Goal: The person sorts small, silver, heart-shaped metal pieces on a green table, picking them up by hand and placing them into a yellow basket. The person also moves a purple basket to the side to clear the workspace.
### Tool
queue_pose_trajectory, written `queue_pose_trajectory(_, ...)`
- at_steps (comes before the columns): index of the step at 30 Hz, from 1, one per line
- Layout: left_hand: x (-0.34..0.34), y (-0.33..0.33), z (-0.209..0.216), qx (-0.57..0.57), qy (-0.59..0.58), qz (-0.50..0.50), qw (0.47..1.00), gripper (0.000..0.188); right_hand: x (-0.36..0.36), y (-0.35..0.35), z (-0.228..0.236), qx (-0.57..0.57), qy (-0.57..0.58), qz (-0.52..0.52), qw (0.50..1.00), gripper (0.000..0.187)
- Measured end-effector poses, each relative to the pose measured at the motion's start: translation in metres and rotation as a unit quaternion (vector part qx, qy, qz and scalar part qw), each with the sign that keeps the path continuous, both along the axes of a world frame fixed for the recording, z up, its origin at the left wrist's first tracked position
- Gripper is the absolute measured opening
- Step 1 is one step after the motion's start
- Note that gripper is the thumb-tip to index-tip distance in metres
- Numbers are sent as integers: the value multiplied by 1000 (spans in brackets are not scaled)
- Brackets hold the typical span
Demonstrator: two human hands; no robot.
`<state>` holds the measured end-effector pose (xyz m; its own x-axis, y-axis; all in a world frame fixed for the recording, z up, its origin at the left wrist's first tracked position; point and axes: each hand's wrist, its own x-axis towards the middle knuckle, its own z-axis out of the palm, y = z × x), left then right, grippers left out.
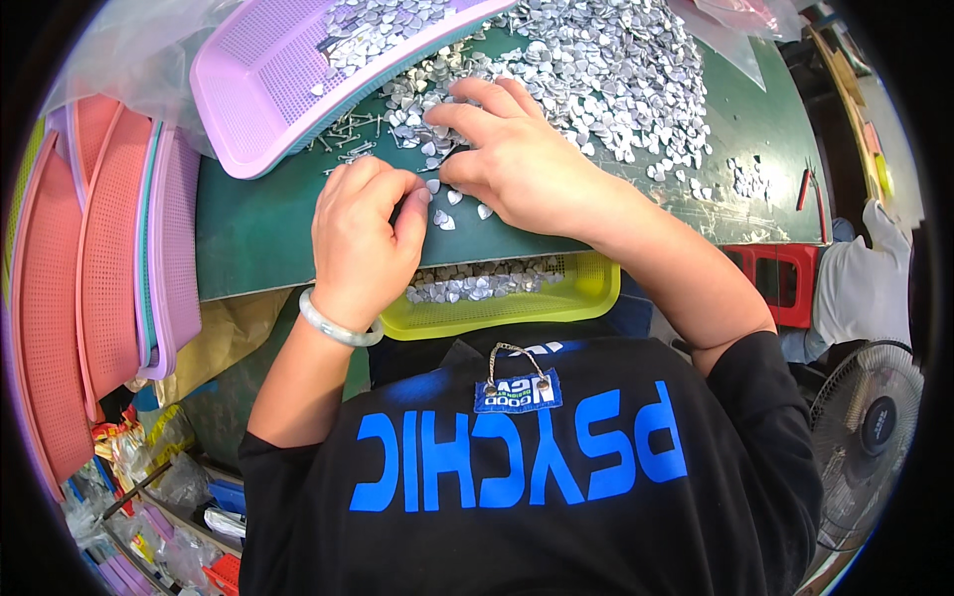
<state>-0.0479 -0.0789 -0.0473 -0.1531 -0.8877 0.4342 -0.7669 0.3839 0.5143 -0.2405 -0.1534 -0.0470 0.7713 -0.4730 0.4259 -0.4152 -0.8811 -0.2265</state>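
My left hand (364, 223), with a pale bangle (338, 323) at the wrist, is closed with fingers curled at the table's near side. Its thumb and forefinger come together; anything between them is too small to make out. Just beyond it lie small metal pins (348, 134). My right hand (517, 164) has its fingers apart, fingertips at the near edge of a large heap of small silver heart-shaped pieces (616, 74). A few loose hearts (454, 196) lie between both hands. Below the table edge, a yellow-green basket (517, 316) holds more hearts.
A purple basket (253, 79) on a teal one stands at the far left, with hearts inside. Stacked pink and purple baskets (109, 248) line the left side. Red-handled pliers (803, 189) lie at the table's right, above a red stool (785, 278). A fan (874, 427) stands lower right.
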Motion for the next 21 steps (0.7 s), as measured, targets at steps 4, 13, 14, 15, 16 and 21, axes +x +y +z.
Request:
queue_pose_trajectory(4, 6, 11, 0, 13, -11, -11, 1000, 11, -1, 0, 2, 2, 25, 6, 1000, 9)
queue_pose_trajectory(13, 3, 14, 1, 27, -43, -56, 997, 18, -3, 0, 4, -11, 6, 29, 1000, 6)
queue_pose_trajectory(14, 3, 14, 1, 31, -47, -57, 997, 18, -5, -1, 6, -3, 8, 36, 999, 5)
queue_pose_trajectory(15, 3, 13, 1, 26, -46, -59, 997, 17, -7, -1, 7, 6, 10, 43, 999, 8)
queue_pose_trajectory(16, 3, 13, 1, 21, -46, -60, 997, 15, -8, -1, 7, 14, 12, 51, 999, 13)
queue_pose_trajectory(21, 6, 14, -3, 1, -37, -47, 998, 11, -5, 4, 6, 28, -6, 39, 999, 10)
